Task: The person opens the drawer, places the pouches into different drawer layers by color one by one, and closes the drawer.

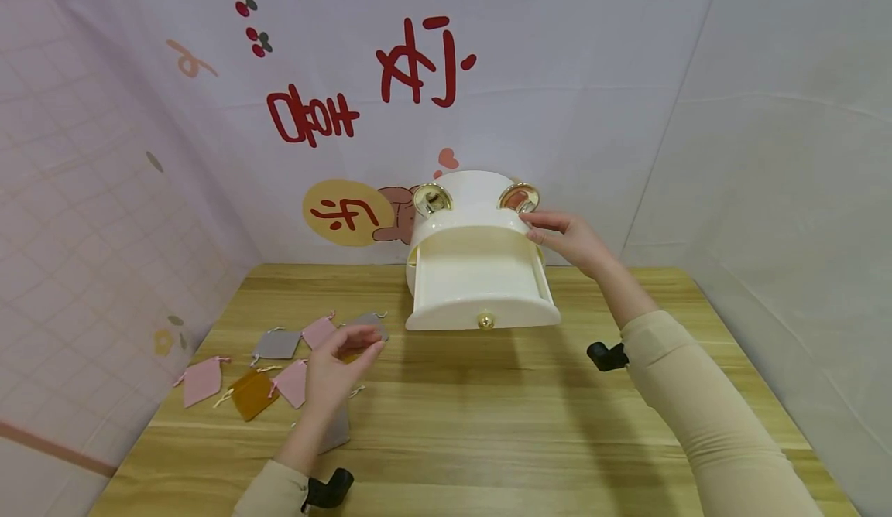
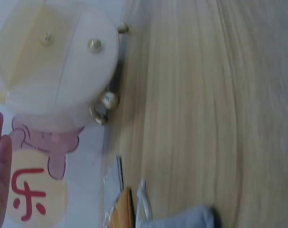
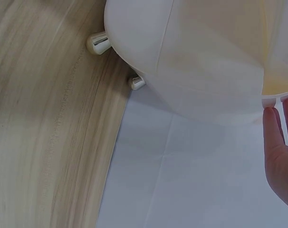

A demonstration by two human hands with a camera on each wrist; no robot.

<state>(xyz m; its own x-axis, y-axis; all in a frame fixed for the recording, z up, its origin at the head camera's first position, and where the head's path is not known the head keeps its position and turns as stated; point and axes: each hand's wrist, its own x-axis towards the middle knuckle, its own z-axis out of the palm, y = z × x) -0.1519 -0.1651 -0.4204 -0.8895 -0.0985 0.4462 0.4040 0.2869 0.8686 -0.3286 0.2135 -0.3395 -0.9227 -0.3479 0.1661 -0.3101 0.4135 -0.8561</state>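
Note:
A rounded white drawer box (image 1: 474,200) with two round gold fittings on top stands at the table's back. Its wide drawer (image 1: 481,312), with a small gold knob, is pulled out toward me. My right hand (image 1: 574,242) is at the box's upper right side, with fingertips (image 3: 270,114) right at a white rim in the right wrist view. My left hand (image 1: 341,370) hovers over small drawstring pouches at left, fingers loosely bent, with nothing seen in its grasp. It partly hides a grey pouch (image 1: 336,432) and a mustard one.
Several more pouches lie on the left of the wooden table (image 1: 446,455), among them a pink pouch (image 1: 202,381), a mustard pouch (image 1: 252,395) and a grey pouch (image 1: 277,344). A printed cloth backdrop (image 1: 557,114) hangs right behind the box. Gold feet (image 3: 99,43) hold the box up.

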